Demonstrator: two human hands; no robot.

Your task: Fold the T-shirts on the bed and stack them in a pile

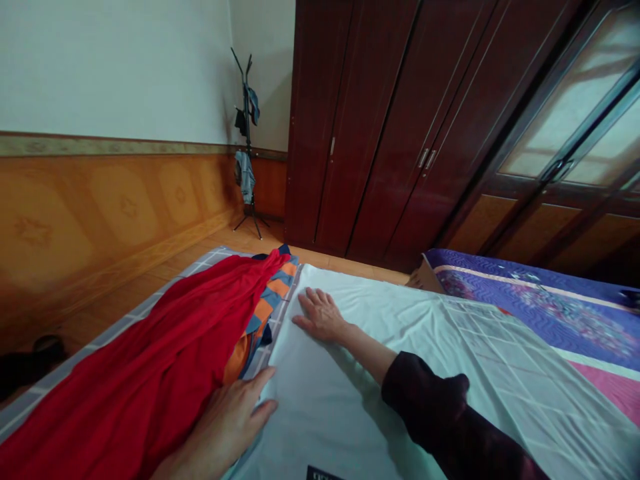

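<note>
A pale, whitish cloth (pixel 365 380) lies spread over the bed, mostly smooth near its left edge and creased toward the right. Flat on its far left part rests my right hand (pixel 320 315), fingers stretched out and holding nothing. My left hand (pixel 233 417) is at the near left edge of the same cloth, thumb and fingers apart. Beside that hand on the left lies a bunched red cloth (pixel 165 347). An orange and grey striped garment (pixel 270 303) shows between the red cloth and the pale one. A dark printed patch (pixel 323 473) is partly visible at the bottom.
Under the cloths is a grey checked bed cover (pixel 197 265). A purple flowered bed cover (pixel 540 300) lies to the right. Dark red wardrobes (pixel 380 127) stand beyond the bed, and a black coat stand (pixel 247 133) holds clothes in the corner. A dark object (pixel 37 360) is at left.
</note>
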